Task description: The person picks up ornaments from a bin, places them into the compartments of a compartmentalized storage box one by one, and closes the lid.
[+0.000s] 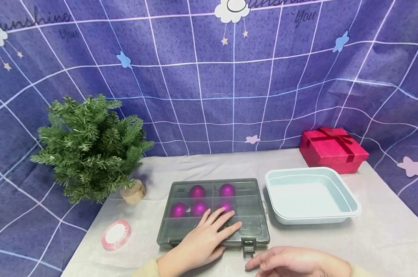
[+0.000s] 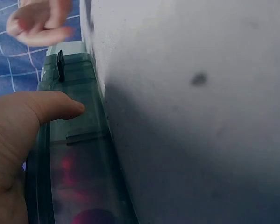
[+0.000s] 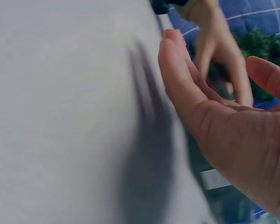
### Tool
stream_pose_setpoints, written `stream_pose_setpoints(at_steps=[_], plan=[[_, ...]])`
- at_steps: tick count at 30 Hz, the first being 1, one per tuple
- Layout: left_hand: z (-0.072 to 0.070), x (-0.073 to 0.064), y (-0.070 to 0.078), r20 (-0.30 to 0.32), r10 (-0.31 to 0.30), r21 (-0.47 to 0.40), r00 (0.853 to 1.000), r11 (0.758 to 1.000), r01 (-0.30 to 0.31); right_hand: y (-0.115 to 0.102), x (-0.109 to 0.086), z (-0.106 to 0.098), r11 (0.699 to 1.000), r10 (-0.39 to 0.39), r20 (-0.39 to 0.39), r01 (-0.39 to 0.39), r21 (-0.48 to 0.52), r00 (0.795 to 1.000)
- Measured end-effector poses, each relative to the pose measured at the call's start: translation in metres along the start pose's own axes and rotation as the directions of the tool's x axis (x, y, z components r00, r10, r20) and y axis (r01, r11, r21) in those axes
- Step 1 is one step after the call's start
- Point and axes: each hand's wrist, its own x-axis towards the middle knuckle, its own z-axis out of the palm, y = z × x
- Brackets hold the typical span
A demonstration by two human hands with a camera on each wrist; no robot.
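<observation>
A grey translucent plastic box [image 1: 247, 192] lies flat with its lid down. Through the lid show several shiny purple balls [image 1: 197, 191] in its compartments. My left hand [image 1: 205, 240] rests on the front of the lid, fingers spread and straight; in the left wrist view its thumb [image 2: 60, 106] lies along the box's front side. Just off the front right corner is my right hand [image 1: 295, 261], loosely bent and holding nothing. Nearest to it, the right latch [image 1: 248, 247] hangs outward from the box's front edge. My left palm partly covers the lid.
A light blue tray [image 1: 278, 219] stands right of the box, with a red gift box [image 1: 333, 150] behind it. On the left are a small artificial pine tree [image 1: 94, 150] on a wooden base [image 1: 133, 191] and a pink ribbon roll [image 1: 106, 240]. A blue curtain [image 1: 209, 84] hangs behind.
</observation>
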Motion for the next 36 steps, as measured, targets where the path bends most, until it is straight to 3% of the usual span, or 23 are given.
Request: stream_pose_setpoints(at_steps=[4, 10, 15, 22, 26, 28, 30, 31, 32, 33, 35, 36], plan=[[0.000, 0.001, 0.000, -0.008, 0.002, 0.008, 1.000, 1.000, -0.002, 0.016, 0.003, -0.006, 0.999, 0.020, -0.031, -0.019, 0.027, 0.999], [-0.001, 0.002, 0.001, -0.017, -0.011, -0.018, 1.000, 1.000, 0.011, 0.022, 0.004, -0.010, 0.993, -0.009, 0.036, 0.005, 0.119, 0.999], [-0.001, 0.002, 0.001, -0.025, -0.010, -0.035, 1.000, 0.999, 0.009, 0.019, 0.002, -0.013, 0.997, -0.064, 0.105, 0.059, 0.050, 0.992], [-0.002, 0.003, 0.000, -0.025, -0.014, -0.040, 1.000, 0.999, 0.013, 0.008, 0.000, -0.009, 0.996, -0.072, 0.097, 0.067, 0.056, 0.993], [-0.003, 0.004, 0.001, -0.014, -0.020, -0.045, 1.000, 0.999, 0.019, -0.001, -0.002, -0.004, 0.991, -0.120, 0.097, 0.125, -0.046, 0.988], [-0.003, 0.004, 0.001, -0.011, -0.021, -0.052, 1.000, 0.998, 0.020, -0.011, -0.003, 0.000, 0.962, -0.193, 0.087, 0.206, -0.180, 0.977], [-0.002, 0.004, 0.000, -0.009, -0.019, -0.057, 1.000, 0.998, 0.019, -0.022, -0.001, 0.005, 0.878, -0.312, 0.082, 0.320, -0.357, 0.947], [-0.002, 0.004, 0.000, -0.008, -0.017, -0.059, 1.000, 0.998, 0.017, -0.027, 0.001, 0.008, 0.803, -0.380, 0.078, 0.370, -0.467, 0.922], [-0.002, 0.004, 0.000, -0.006, -0.016, -0.060, 1.000, 0.998, 0.015, -0.032, 0.003, 0.010, 0.698, -0.453, 0.081, 0.410, -0.587, 0.888], [-0.002, 0.003, -0.001, -0.003, -0.015, -0.061, 1.000, 0.998, 0.015, -0.035, 0.006, 0.013, 0.569, -0.517, 0.079, 0.411, -0.712, 0.852], [-0.002, 0.003, -0.001, 0.002, -0.013, -0.057, 1.000, 0.998, 0.013, -0.041, 0.011, 0.017, 0.311, -0.612, 0.060, 0.310, -0.898, 0.789], [-0.002, 0.003, -0.001, 0.003, -0.013, -0.055, 1.000, 0.998, 0.013, -0.042, 0.014, 0.019, 0.203, -0.642, 0.040, 0.220, -0.954, 0.766]])
